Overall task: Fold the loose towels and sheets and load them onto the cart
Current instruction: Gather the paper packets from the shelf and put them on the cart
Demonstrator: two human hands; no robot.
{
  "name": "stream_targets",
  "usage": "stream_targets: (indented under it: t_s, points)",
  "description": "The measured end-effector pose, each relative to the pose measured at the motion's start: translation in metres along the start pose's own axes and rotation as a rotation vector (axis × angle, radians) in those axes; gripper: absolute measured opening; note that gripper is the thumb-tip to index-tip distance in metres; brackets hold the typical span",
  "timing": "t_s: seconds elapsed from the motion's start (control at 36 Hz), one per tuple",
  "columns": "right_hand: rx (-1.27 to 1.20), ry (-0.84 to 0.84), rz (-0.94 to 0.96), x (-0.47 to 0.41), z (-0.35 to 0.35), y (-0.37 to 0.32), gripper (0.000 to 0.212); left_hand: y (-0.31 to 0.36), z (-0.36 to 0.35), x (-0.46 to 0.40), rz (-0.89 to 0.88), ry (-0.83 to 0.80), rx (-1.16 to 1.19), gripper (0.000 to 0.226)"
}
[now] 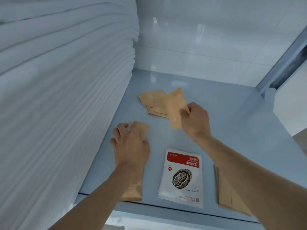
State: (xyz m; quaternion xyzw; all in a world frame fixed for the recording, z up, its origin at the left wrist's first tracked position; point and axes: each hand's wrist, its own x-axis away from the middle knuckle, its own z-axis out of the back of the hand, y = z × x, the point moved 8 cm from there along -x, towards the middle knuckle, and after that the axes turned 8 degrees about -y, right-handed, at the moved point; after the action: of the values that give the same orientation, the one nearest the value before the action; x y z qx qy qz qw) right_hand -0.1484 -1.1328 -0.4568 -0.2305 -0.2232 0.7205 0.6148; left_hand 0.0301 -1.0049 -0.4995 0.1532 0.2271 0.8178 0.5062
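A tall stack of folded white linens (63, 97) fills the left side of a pale blue shelf (224, 117). My left hand (131, 143) grips a tan paper sachet (141, 131) lying on the shelf beside the stack. My right hand (194, 120) pinches another tan sachet (175, 112) and holds it tilted just over a small pile of tan sachets (154, 102) further back.
A white and red drip-coffee packet (181, 176) lies between my forearms. More tan sachets lie under my left forearm (132, 191) and under my right forearm (224, 193). White tiled wall (207, 39) stands behind; a metal frame post (282, 60) rises at the right.
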Motion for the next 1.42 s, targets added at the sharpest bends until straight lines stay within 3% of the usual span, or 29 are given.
stream_targets:
  t_s: [0.08,0.14,0.19,0.22,0.28,0.33,0.42,0.47,0.53,0.69,0.78,0.83,0.94,1.17,1.31,1.42]
  points:
    - [-0.285,-0.011,-0.018,-0.001,0.009,0.006,0.02,0.016,0.005,-0.004,-0.089,0.073,0.334,0.054]
    - [-0.292,-0.031,0.115,0.011,0.011,-0.011,0.018,0.028,0.001,-0.011,-0.035,-0.017,0.572,0.073]
    - [-0.307,-0.191,0.295,0.03,-0.001,-0.036,0.02,0.044,-0.005,-0.015,0.019,-0.151,0.717,0.095]
    - [-0.337,-0.346,0.358,0.043,-0.012,-0.047,0.02,0.05,-0.007,-0.017,0.028,-0.198,0.778,0.094]
    - [-0.326,-0.668,0.402,0.068,-0.035,-0.053,0.021,0.052,-0.009,-0.018,0.038,-0.223,0.857,0.074]
    - [-0.302,-0.802,0.407,0.075,-0.039,-0.046,0.025,0.047,-0.003,-0.021,0.028,-0.176,0.829,0.042]
    - [-0.418,-0.573,0.332,0.046,-0.022,-0.026,0.032,0.033,-0.001,-0.028,0.071,-0.062,0.893,0.019]
    - [-0.242,-0.35,0.309,0.017,-0.015,-0.009,0.03,0.025,-0.002,-0.032,0.148,-0.032,1.003,0.019]
    - [-0.023,-0.245,0.32,-0.009,-0.015,0.001,0.032,0.022,-0.007,-0.034,0.208,-0.045,1.099,0.019]
    - [0.354,-0.453,0.425,-0.052,-0.057,0.001,0.073,0.02,-0.013,-0.034,0.283,-0.041,1.284,0.022]
    - [0.439,-0.529,0.385,-0.061,-0.071,0.01,0.078,0.019,-0.016,-0.037,0.321,-0.043,1.348,0.023]
    - [0.484,-0.47,0.365,-0.065,-0.067,0.018,0.078,0.019,-0.017,-0.038,0.332,-0.047,1.376,0.023]
    - [0.587,-0.328,0.375,-0.065,-0.047,0.036,0.058,0.026,-0.021,-0.041,0.329,-0.075,1.353,0.024]
    - [0.291,-0.305,0.161,-0.051,0.002,0.094,0.038,0.048,-0.043,-0.046,0.335,-0.16,0.977,0.025]
    - [-0.135,-0.169,-0.081,-0.033,0.04,0.116,0.022,0.071,-0.062,-0.062,0.242,-0.162,0.715,0.013]
    - [-0.66,-0.248,-0.246,-0.004,0.045,0.136,0.019,0.093,-0.073,-0.066,0.145,-0.198,0.507,0.033]
